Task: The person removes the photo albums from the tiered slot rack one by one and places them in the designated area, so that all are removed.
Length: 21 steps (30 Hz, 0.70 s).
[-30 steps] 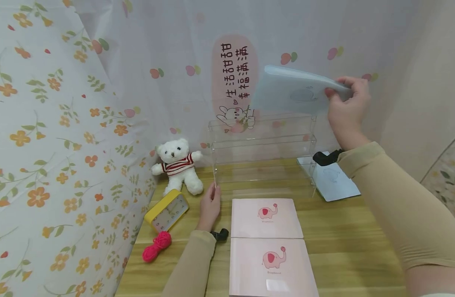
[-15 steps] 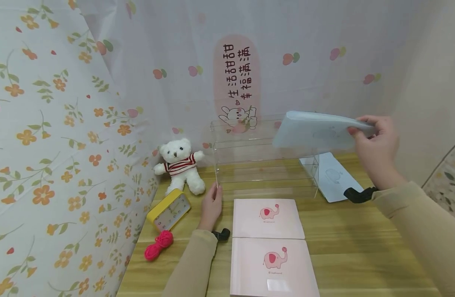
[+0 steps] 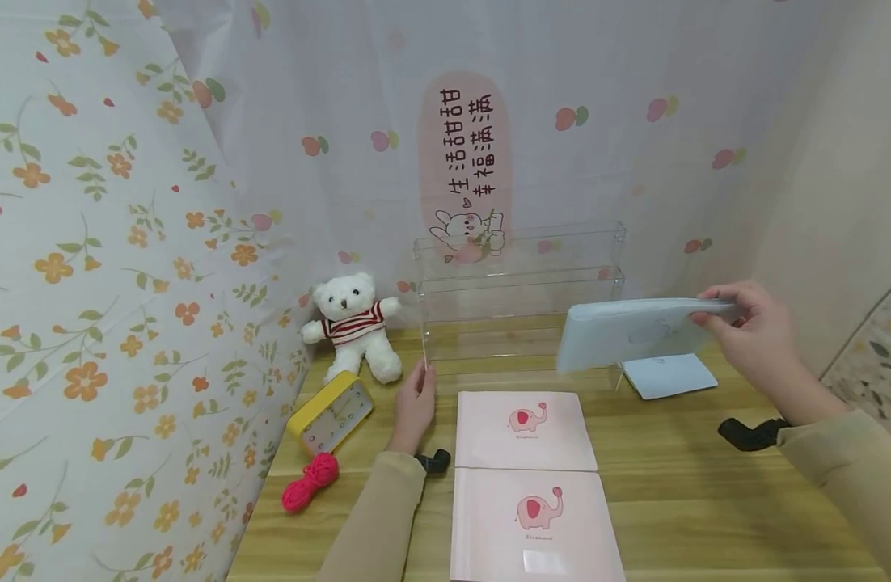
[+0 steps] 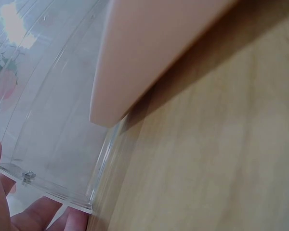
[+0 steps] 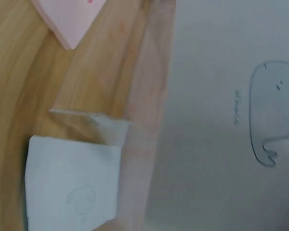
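My right hand [image 3: 762, 339] pinches the right end of a light blue booklet [image 3: 627, 339], which hangs over the right side of a clear acrylic tiered rack [image 3: 521, 299]. A whale drawing shows on this booklet [image 5: 212, 159] in the right wrist view. At the rack's lower left side is my left hand [image 3: 414, 408]; its thumb and fingers grip the edge of the clear side panel [image 4: 53, 192] in the left wrist view. Another light blue booklet [image 3: 671, 377] lies on the table beside the rack, partly hidden behind the held one in the head view.
Two pink elephant booklets [image 3: 555, 440] lie in front of the rack, one nearer than the other. Left of them are a white teddy bear [image 3: 354, 327], a yellow clock [image 3: 331, 414] and a pink yarn skein [image 3: 310, 482]. Patterned curtains [image 3: 329, 81] enclose the wooden table [image 3: 693, 485].
My right hand has lowered the light blue booklet from above the rack, moving it down and to the right. The left hand stays at the rack's side panel.
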Each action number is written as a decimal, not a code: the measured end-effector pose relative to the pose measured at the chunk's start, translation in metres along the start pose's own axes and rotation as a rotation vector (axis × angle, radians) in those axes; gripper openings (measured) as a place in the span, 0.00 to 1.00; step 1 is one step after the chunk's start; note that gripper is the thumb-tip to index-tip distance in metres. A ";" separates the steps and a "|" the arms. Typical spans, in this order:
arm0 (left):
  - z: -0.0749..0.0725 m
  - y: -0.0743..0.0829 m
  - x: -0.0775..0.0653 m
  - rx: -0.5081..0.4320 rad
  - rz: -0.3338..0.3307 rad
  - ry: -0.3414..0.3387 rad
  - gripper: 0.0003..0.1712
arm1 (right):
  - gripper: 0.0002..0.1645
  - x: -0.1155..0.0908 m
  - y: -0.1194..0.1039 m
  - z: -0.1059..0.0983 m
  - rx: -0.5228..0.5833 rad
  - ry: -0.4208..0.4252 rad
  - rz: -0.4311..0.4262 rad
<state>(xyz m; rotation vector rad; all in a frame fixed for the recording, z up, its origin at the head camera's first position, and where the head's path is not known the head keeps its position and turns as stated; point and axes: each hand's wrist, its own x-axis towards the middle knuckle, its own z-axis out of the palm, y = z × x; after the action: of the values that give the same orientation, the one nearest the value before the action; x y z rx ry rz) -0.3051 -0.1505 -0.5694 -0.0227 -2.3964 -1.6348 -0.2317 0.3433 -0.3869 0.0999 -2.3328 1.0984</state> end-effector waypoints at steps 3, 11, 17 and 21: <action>0.001 0.000 0.000 0.015 0.005 0.009 0.35 | 0.10 -0.006 0.011 -0.005 -0.035 -0.069 -0.004; 0.004 -0.005 0.000 0.034 0.045 0.023 0.36 | 0.10 -0.021 0.051 -0.019 -0.065 -0.238 0.040; 0.003 -0.003 0.002 0.012 0.021 0.017 0.34 | 0.12 -0.026 0.077 -0.027 -0.065 -0.316 0.089; 0.002 -0.002 0.001 -0.011 0.001 0.012 0.32 | 0.12 -0.029 0.090 -0.032 -0.085 -0.347 0.103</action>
<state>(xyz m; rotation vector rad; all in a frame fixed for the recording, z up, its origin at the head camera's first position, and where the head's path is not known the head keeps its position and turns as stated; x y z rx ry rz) -0.3073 -0.1493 -0.5720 -0.0160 -2.3784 -1.6435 -0.2196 0.4214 -0.4475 0.1500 -2.7170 1.1015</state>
